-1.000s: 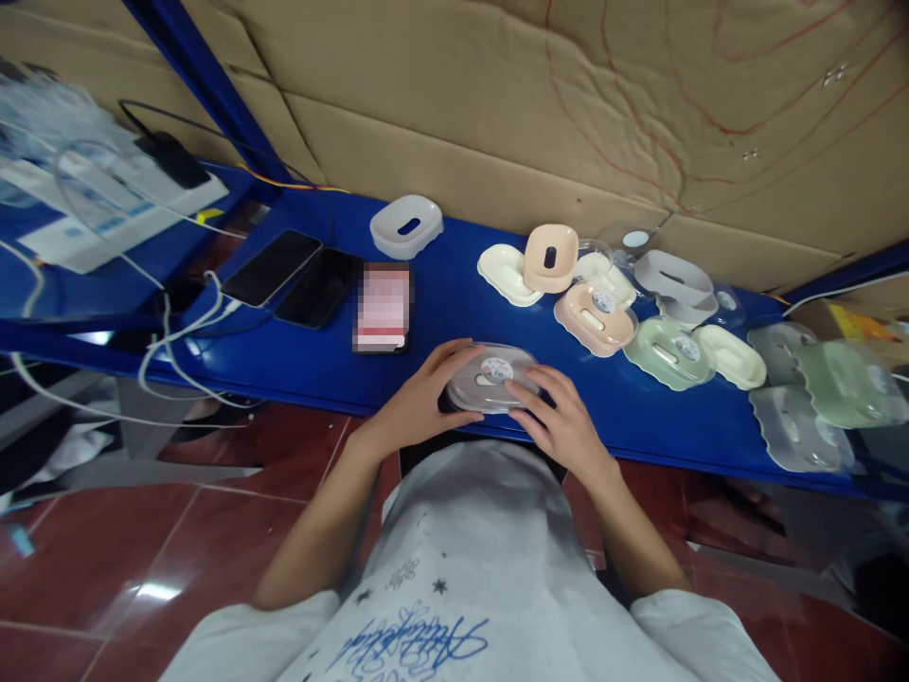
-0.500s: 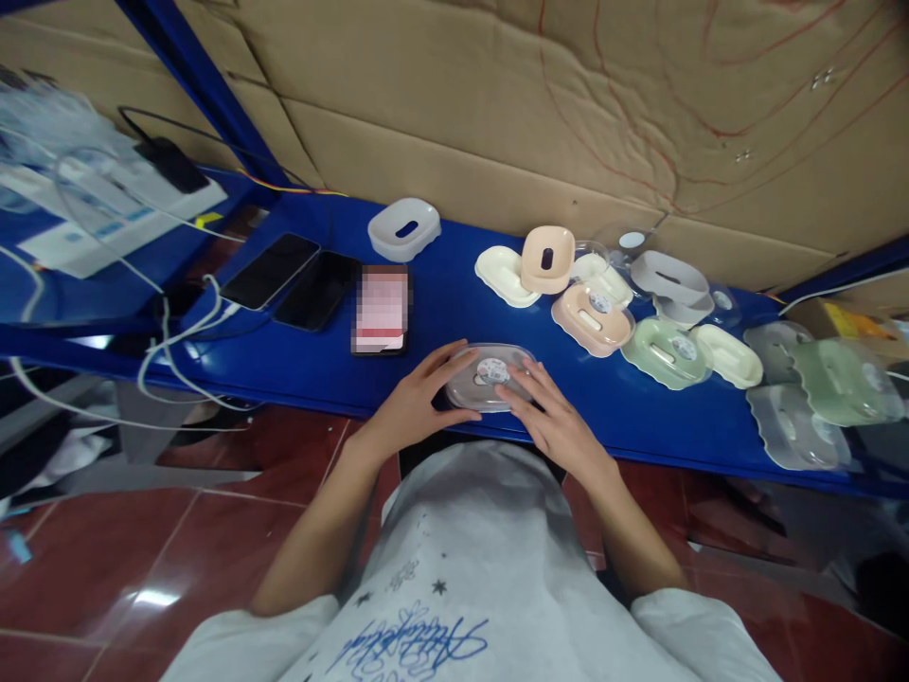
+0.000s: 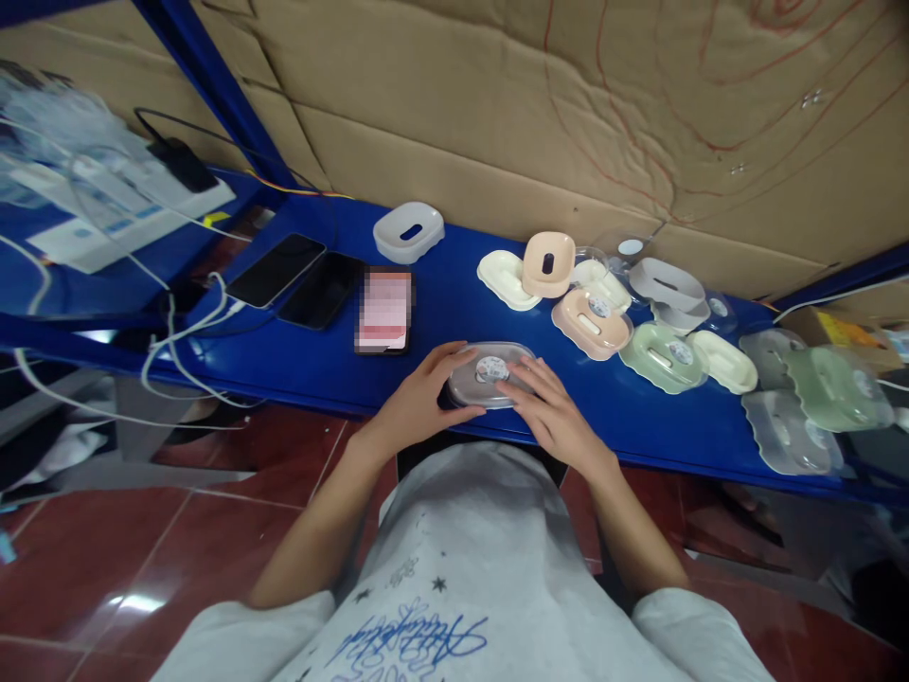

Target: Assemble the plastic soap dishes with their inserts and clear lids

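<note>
A grey oval soap dish [image 3: 465,386] with a clear lid and a round white label lies at the front edge of the blue table, before my body. My left hand [image 3: 420,396] is closed round its left end, fingers at the far side and thumb at the near side. On the right end, my right hand [image 3: 558,409] holds the dish, several of its fingers laid across the lid beside the label. Both hands hide parts of the dish's rim. Beyond them and to the left stands a grey dish part [image 3: 410,234] with a dark slot.
A lit phone with a blurred screen [image 3: 384,311] and two dark phones [image 3: 276,270] lie left, near white cables [image 3: 181,336]. Cream, peach [image 3: 593,324], green [image 3: 664,358] and grey soap dishes, some lidded, spread along the right. Cardboard [image 3: 440,114] lines the back.
The view has shifted slightly. Both hands keep their places on the soap dish, with only tiny finger shifts on the right; the other things lie as before.
</note>
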A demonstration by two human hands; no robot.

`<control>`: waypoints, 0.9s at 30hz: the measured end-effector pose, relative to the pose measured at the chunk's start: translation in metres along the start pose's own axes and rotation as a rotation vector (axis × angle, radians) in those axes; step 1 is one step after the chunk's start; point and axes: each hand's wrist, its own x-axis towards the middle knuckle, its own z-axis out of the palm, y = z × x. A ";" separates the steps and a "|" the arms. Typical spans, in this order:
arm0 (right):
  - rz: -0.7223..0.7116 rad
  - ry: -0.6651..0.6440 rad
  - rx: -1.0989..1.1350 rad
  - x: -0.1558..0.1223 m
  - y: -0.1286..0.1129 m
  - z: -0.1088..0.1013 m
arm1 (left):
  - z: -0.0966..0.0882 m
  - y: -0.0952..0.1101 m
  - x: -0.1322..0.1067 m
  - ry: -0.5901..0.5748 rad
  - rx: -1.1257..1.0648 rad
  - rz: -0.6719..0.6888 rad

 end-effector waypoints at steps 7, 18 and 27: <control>0.252 0.011 -0.234 0.049 0.048 -0.003 | -0.010 0.008 0.036 0.269 0.479 -0.097; 0.409 -0.115 -0.421 0.090 0.048 0.015 | -0.027 0.004 0.141 0.206 0.702 -0.248; 0.277 0.068 -0.357 0.074 0.043 -0.028 | 0.003 0.018 0.061 -0.201 0.598 0.241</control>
